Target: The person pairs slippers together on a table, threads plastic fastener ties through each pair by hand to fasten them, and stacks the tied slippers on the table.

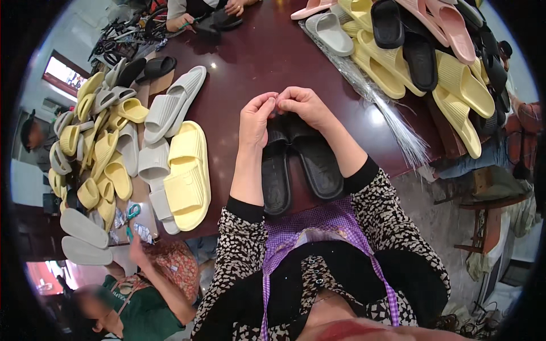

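A pair of black slide slippers, a left one (275,184) and a right one (322,170), lies side by side on the dark red table before me. Over their far ends, my left hand (257,118) and my right hand (306,108) meet with fingertips pinched together. Whatever sits between the fingers is too small or too hidden to name. A bundle of thin see-through plastic strips (392,122) lies to the right of my right hand. Left of my left hand, a yellow slipper pair (189,176) rests near grey slippers (177,105).
Yellow, grey and black slippers (105,148) are heaped at the left; another heap (421,57) fills the far right. Across the table, a person's hands (233,7) handle a black slipper. Lower left, another person's hand (136,250) is beside teal-handled scissors (133,211). A wooden seat (492,202) stands right.
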A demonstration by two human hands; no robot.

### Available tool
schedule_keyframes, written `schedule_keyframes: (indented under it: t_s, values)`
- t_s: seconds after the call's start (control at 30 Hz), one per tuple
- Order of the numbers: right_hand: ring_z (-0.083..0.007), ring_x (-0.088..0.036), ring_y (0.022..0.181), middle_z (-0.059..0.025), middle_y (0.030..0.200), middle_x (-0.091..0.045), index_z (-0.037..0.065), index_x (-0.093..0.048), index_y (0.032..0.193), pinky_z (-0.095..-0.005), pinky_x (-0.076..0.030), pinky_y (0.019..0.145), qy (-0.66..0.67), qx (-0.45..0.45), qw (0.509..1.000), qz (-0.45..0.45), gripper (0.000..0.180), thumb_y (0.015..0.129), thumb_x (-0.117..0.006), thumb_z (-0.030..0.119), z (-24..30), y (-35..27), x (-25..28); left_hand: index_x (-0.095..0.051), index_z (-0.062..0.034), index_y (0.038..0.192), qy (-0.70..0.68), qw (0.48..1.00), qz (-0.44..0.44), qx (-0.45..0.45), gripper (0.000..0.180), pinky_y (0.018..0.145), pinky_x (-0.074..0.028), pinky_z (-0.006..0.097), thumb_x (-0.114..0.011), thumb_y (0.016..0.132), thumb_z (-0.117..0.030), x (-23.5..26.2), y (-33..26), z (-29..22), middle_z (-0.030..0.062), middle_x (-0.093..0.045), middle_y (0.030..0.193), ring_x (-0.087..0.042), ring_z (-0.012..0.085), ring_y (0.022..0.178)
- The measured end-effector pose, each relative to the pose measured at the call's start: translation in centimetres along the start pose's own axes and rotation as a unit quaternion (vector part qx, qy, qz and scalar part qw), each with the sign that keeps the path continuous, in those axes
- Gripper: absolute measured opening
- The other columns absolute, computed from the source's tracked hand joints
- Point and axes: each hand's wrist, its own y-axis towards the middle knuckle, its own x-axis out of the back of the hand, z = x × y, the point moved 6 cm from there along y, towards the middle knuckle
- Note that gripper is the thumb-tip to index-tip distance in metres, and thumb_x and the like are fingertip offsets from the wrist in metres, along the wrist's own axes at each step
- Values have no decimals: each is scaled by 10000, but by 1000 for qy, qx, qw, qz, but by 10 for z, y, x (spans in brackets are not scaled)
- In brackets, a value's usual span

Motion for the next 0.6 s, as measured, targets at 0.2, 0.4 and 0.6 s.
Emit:
schedule_keyframes:
  t_s: [0.2, 0.4, 0.6]
  values:
    - [-111, -583, 771, -41, 806, -638, -27, -627, 856, -245, -468, 709, -139, 2, 990, 33, 122, 857, -588, 89, 4, 12, -21, -635, -25, 938, -36, 998, 24, -54, 105, 641, -450, 223, -611, 850, -76, 16, -7, -14, 27, -637, 836, -575, 86, 748]
    - [-106, -565, 833, -38, 878, -639, -17, -605, 835, -239, -449, 759, -177, 46, 982, -48, 58, 838, -588, 39, 13, -8, -9, -610, -30, 953, -67, 995, 12, -72, 104, 629, -435, 195, -558, 869, -61, 3, -20, -12, 9, -615, 863, -529, 67, 695]
    - [-82, -555, 779, -13, 829, -616, 0, -638, 878, -216, -441, 720, -41, -34, 997, -46, 80, 835, -572, 11, -6, -5, -5, -590, -36, 942, -81, 996, 13, -46, 101, 604, -418, 182, -520, 921, -106, 6, -19, -10, 11, -582, 815, -497, 58, 658]
